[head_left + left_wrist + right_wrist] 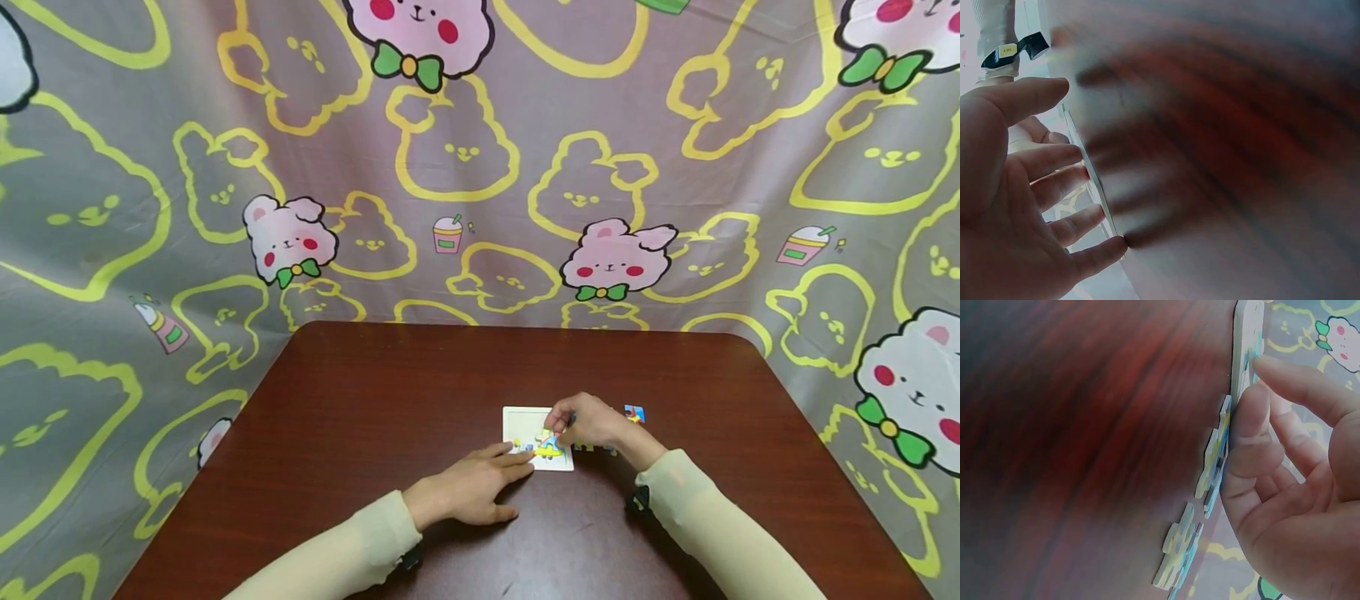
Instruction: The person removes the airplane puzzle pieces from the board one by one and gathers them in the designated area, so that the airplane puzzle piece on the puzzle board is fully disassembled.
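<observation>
A white puzzle tray (517,417) lies on the table, with a colourful part-picture of yellow, blue and red inside it. My left hand (480,485) rests flat at its lower left corner, fingers spread and fairly straight, fingertips touching the rim. Over the tray's right side, my right hand (588,419) is bent down with curled fingers. Its thumb and forefinger pinch a small bluish puzzle piece (1250,360) at the picture; the fingers mostly hide it. In the right wrist view, loose puzzle pieces (1210,464) lie just below that hand.
Another loose piece (634,413), blue with red and yellow, lies right of the tray beyond the right wrist. The brown wooden table (390,375) extends around the tray. A patterned cloth (465,167) hangs behind the table and along its sides.
</observation>
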`<state>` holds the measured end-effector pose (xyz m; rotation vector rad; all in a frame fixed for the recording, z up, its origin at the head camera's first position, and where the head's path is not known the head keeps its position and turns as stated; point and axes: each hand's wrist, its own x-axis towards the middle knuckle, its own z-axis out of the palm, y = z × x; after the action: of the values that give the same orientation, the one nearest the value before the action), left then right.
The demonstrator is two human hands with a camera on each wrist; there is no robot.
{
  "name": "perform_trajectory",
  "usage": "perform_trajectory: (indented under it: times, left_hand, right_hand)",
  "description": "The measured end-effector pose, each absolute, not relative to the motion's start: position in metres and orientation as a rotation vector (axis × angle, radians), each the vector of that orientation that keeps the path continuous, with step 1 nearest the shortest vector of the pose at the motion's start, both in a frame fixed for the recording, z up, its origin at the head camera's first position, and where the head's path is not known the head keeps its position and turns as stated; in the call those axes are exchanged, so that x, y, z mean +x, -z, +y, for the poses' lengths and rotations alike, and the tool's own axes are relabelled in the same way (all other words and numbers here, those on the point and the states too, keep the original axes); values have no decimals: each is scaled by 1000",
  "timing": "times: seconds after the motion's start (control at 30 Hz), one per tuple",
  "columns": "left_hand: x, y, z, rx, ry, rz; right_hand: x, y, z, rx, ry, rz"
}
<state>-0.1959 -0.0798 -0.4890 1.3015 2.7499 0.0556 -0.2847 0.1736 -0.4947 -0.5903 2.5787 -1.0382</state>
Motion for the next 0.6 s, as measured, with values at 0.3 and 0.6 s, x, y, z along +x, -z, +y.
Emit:
perform_trajectory:
  times: [0.3,0.6]
  left_hand:
    - [-195,488,-80,1283,-61,2753]
    - [-195,488,-79,1270,-69,2748]
  right_hand:
    - [-285,493,175,-621,1085,2570]
    - [-286,491,178,-570,1162,2524]
